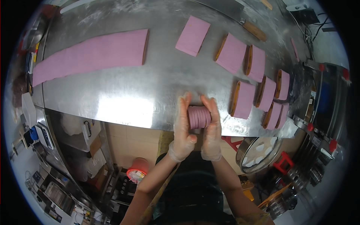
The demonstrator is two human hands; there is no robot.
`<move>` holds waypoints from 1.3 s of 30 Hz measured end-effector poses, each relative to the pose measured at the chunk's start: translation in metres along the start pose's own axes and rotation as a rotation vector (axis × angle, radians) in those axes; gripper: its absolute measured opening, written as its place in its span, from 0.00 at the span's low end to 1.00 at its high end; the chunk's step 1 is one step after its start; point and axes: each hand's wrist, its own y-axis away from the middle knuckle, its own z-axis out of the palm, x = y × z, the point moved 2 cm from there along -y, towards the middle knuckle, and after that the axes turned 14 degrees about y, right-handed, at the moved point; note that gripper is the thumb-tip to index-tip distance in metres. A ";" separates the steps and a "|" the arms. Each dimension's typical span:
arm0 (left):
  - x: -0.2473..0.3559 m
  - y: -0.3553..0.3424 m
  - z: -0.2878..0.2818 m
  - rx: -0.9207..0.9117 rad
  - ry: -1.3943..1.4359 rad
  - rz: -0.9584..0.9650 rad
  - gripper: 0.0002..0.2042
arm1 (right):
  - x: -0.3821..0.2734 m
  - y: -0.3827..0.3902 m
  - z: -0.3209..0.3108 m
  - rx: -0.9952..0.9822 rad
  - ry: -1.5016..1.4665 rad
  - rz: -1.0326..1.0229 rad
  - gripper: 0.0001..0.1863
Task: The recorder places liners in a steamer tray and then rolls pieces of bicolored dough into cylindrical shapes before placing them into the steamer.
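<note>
Between my two hands, at the near edge of the steel table, is a short pink dough piece (199, 117) with several parallel cuts or slices across it. My left hand (182, 129) presses along its left side, and my right hand (213, 129) along its right side. Both wear clear plastic gloves, with the fingers long and slightly curved toward each other at the far end. To the right lie several pink dough blocks with a brown-orange layer at the side, the closest being one block (243, 100). A long pink dough strip (93, 51) lies at the far left.
A cleaver (255, 30) with a wooden handle lies at the back. Flour dusts the steel table (161, 82). A round sieve-like tray (242, 155) with white pieces stands below the right edge. A red bucket (138, 168) is on the floor, left of my legs.
</note>
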 end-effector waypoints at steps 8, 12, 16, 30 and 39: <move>0.002 -0.003 -0.022 -0.058 -0.119 0.054 0.54 | -0.003 -0.010 -0.020 -0.158 0.588 -0.257 0.47; 0.007 -0.003 -0.032 -0.003 0.041 0.032 0.53 | -0.031 -0.040 -0.026 -0.437 0.968 -0.488 0.49; 0.012 0.000 -0.024 0.060 0.048 -0.042 0.55 | -0.019 -0.039 -0.021 -0.523 1.034 -0.547 0.48; 0.020 0.028 -0.036 0.152 0.052 0.041 0.52 | -0.016 -0.025 0.002 -0.285 1.244 -0.400 0.46; 0.029 0.040 -0.051 0.234 0.054 0.082 0.51 | -0.006 -0.022 0.000 -0.264 1.258 -0.560 0.48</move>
